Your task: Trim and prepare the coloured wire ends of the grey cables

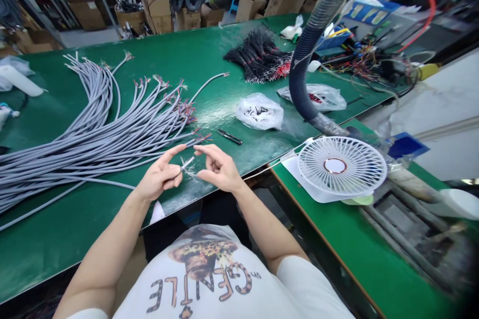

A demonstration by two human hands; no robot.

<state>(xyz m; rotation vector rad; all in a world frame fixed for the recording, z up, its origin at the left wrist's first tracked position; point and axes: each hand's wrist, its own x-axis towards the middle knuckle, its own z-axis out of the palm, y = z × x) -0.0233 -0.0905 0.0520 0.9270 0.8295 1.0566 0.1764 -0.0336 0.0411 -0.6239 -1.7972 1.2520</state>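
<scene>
My left hand [160, 175] is closed on a grey cable, pinched between thumb and fingers close to its end. The stripped cable end [188, 163] points up to the right, with a pale core and fine loose strands fanned out around it. Just right of those strands is my right hand [220, 168], its thumb and index finger apart and its other fingers curled, with nothing visible in it. Beyond my hands, a large bundle of grey cables [123, 142] lies across the green table, many ends showing red and blue wires.
Small black snips [229, 136] lie past my right hand. Farther off are a plastic bag of small parts [259, 111], another bag [318, 97] and black wire bundles [258, 55]. A flexible duct [302, 67] hangs down near a white fan [342, 166] on the right.
</scene>
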